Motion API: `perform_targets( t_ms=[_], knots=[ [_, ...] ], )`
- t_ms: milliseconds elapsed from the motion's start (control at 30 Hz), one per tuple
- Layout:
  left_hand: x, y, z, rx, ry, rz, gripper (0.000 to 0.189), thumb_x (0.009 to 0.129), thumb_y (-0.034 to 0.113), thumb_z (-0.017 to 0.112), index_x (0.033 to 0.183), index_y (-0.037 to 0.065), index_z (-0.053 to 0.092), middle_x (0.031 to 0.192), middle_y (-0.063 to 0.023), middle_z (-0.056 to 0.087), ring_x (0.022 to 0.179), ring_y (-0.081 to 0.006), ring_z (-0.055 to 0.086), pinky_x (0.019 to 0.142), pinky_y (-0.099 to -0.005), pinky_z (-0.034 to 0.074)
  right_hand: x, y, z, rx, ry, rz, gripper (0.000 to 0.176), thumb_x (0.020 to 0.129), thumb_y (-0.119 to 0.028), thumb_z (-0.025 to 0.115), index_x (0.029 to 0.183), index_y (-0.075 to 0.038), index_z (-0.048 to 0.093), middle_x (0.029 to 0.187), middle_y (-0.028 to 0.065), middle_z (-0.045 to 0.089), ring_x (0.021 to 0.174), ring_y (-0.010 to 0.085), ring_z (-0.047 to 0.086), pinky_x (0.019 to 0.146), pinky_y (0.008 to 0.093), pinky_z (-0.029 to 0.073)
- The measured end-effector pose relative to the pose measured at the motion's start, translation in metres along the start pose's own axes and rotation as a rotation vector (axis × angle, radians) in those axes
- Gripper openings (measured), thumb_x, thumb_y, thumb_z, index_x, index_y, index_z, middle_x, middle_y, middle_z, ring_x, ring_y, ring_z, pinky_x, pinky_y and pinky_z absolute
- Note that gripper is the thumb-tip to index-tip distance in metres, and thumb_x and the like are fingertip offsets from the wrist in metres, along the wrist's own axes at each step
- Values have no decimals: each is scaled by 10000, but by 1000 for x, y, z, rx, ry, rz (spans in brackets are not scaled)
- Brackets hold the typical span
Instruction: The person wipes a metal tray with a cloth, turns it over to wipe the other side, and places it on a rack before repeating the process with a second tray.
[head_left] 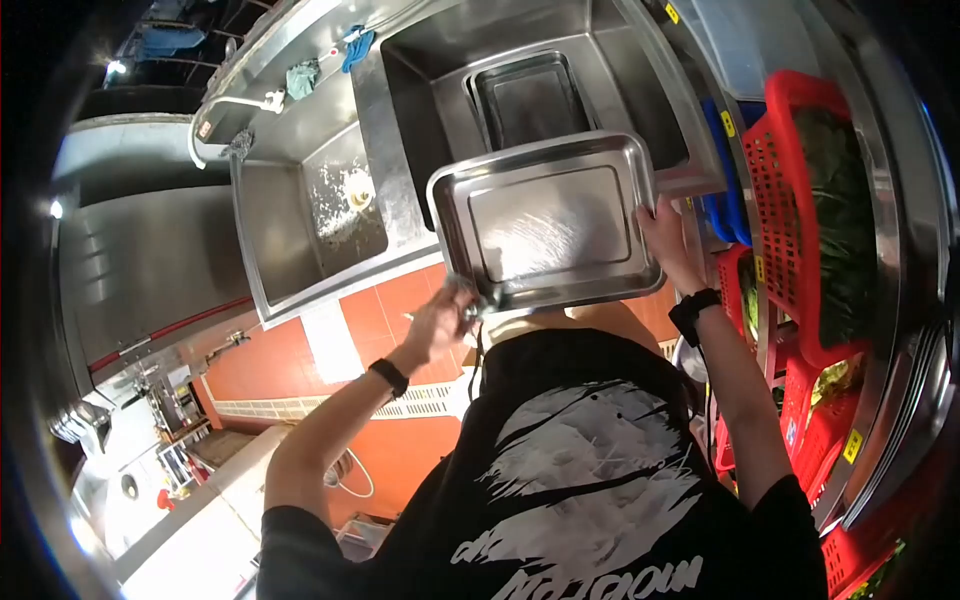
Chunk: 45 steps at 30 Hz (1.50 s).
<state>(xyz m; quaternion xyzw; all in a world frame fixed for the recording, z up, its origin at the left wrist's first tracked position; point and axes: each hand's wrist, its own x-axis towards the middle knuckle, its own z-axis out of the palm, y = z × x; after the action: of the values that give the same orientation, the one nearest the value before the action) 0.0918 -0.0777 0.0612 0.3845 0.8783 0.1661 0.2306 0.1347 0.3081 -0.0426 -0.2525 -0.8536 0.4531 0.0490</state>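
A shiny rectangular steel tray (545,222) is held level over the near rim of the steel sink (420,120). My left hand (440,322) grips the tray's near left corner; something small and metallic shows between its fingers, too blurred to name. My right hand (665,242) clasps the tray's right edge. Each wrist wears a black band. A second, darker tray (530,98) lies inside the sink basin beyond the held one. My black printed shirt fills the lower middle of the view.
A left basin (300,225) holds white foam and a drain (355,190), with a white faucet (235,103) and cloths (303,78) behind it. Red baskets (790,190) of leafy greens and a blue crate (722,190) stand at the right. Orange floor tiles (390,300) lie below.
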Motion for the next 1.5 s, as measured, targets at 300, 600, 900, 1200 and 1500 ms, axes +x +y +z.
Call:
perform_targets(
  t_ms=[300, 600, 900, 1200, 1500],
  knots=[
    [105, 25, -50, 433, 419, 174, 328, 702, 91, 611, 1023, 157, 597, 1059, -71, 520, 987, -279, 497, 798, -380, 479, -9, -11, -5, 59, -69, -111, 236, 838, -129, 543, 981, 51, 492, 848, 266, 577, 825, 450, 549, 660, 459, 428],
    [130, -20, -4, 583, 144, 347, 521, 882, 184, 475, 1366, 72, 317, 1321, -172, 404, 1183, -335, 423, 1015, -411, 344, -12, 1, -10, -18, -27, -124, 255, 826, -165, 560, 848, 70, 464, 713, 275, 540, 723, 459, 537, 603, 465, 411],
    [64, -13, 13, 665, 82, 64, 453, 818, 105, 467, 1250, -21, 414, 1138, -219, 517, 1063, -328, 499, 941, -380, 384, -19, 1, -4, -8, -21, -197, 273, 828, -159, 552, 965, 68, 492, 806, 277, 558, 806, 461, 532, 661, 482, 412],
    [7, 40, 39, 140, -190, 36, 354, 803, 102, 498, 1135, -14, 456, 1074, -217, 457, 964, -329, 480, 829, -391, 413, -16, 1, -1, -80, 7, -235, 283, 833, -168, 552, 1007, 44, 481, 806, 263, 581, 792, 465, 540, 672, 490, 427],
    [87, -11, -23, 876, 146, 192, 214, 777, 133, 530, 974, 86, 597, 993, -81, 510, 1006, -221, 465, 796, -318, 398, -18, -14, -13, 36, -196, -28, 271, 833, -134, 555, 991, 69, 469, 875, 292, 547, 835, 469, 526, 680, 457, 425]
  ],
)
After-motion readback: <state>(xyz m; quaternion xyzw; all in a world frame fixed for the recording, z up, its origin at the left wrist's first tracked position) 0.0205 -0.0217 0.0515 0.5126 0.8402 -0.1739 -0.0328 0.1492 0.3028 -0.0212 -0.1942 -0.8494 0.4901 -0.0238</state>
